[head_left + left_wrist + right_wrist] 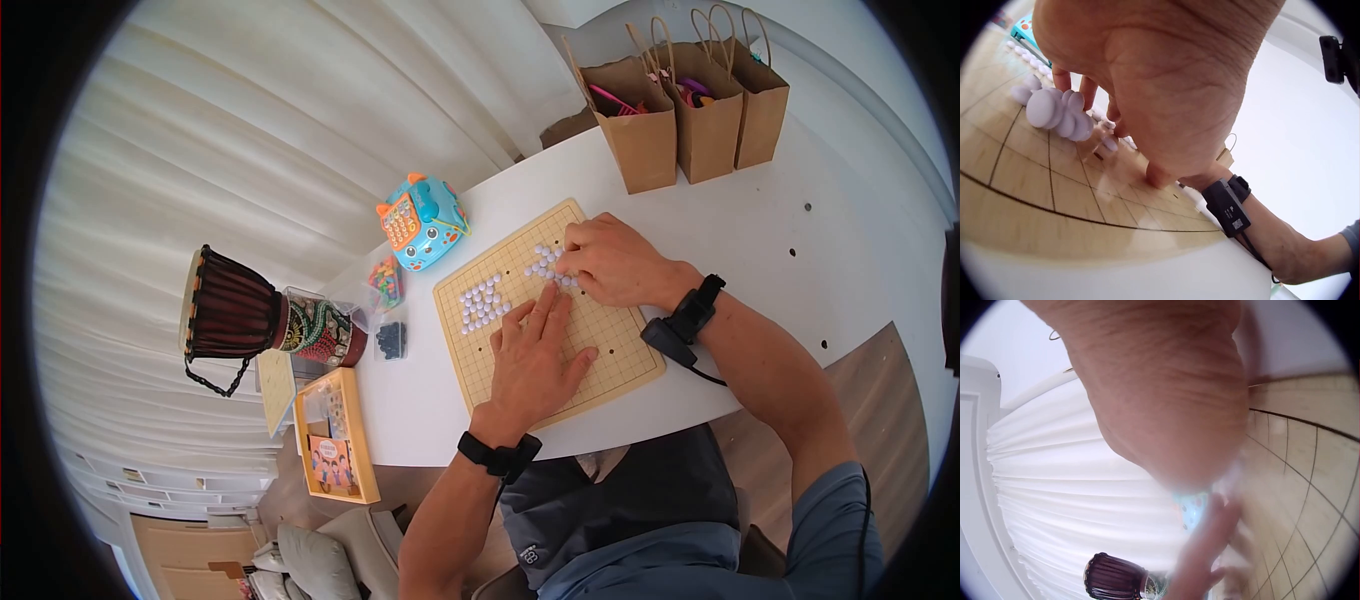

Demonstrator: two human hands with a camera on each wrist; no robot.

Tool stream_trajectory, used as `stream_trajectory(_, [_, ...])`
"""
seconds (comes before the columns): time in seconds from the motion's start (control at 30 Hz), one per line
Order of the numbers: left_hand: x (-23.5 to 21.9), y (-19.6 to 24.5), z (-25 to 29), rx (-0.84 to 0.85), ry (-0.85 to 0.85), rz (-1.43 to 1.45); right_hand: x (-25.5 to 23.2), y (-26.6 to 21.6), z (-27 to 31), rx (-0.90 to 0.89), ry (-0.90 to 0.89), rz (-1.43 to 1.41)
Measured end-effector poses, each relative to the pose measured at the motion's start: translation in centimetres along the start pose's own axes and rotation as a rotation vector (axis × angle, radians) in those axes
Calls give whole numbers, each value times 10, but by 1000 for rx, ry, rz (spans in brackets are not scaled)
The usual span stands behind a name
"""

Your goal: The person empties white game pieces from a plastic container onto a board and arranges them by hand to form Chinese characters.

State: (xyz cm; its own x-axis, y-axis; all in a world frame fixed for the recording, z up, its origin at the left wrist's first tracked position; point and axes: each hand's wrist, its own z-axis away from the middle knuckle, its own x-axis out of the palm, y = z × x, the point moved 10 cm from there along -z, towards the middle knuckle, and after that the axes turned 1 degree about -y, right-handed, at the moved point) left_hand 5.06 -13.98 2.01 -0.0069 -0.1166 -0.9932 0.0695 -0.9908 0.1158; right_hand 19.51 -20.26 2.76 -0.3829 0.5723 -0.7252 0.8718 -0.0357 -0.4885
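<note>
A wooden grid board (625, 350) lies on the white table. White Go stones form two groups on it: a block of stones (484, 305) at the left and a looser cluster (543, 262) near the far edge. My left hand (535, 350) rests on the board, fingers stretched toward the cluster, index fingertip right at its near stones. My right hand (620, 262) bends its fingers down over the right side of that cluster; whether it pinches a stone I cannot tell. In the left wrist view, white stones (1041, 109) stand out beside the left fingers.
A blue toy telephone (428, 225) stands beyond the board. Small boxes of colourful pieces (385, 280) and dark pieces (391, 340) sit left of it, near a djembe drum (235, 305) and a wooden tray (362, 455). Paper bags (640, 150) stand at the far right.
</note>
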Motion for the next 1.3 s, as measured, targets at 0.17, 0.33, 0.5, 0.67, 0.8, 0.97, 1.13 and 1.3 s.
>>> stream_trajectory(0.17, [0,0,1,-6,1,6,1,-3,0,-17,-7,33])
stream_trajectory(0.33, [0,0,1,4,13,15,1,-3,0,-26,0,39])
stream_trajectory(0.5, [1,0,2,5,21,6,1,-3,0,-29,0,33])
stream_trajectory(0.67, [1,0,2,4,26,16,-15,4,1,29,94,11])
stream_trajectory(0.8, [-1,1,2,-3,18,21,-21,14,-1,118,69,89])
stream_trajectory(0.97, [-2,0,1,-7,4,31,-29,21,0,186,97,134])
stream_trajectory(1.13, [1,-3,2,-44,-20,29,-26,16,-2,138,67,89])
stream_trajectory(1.3, [1,-3,1,-68,-54,39,-23,16,0,114,26,61])
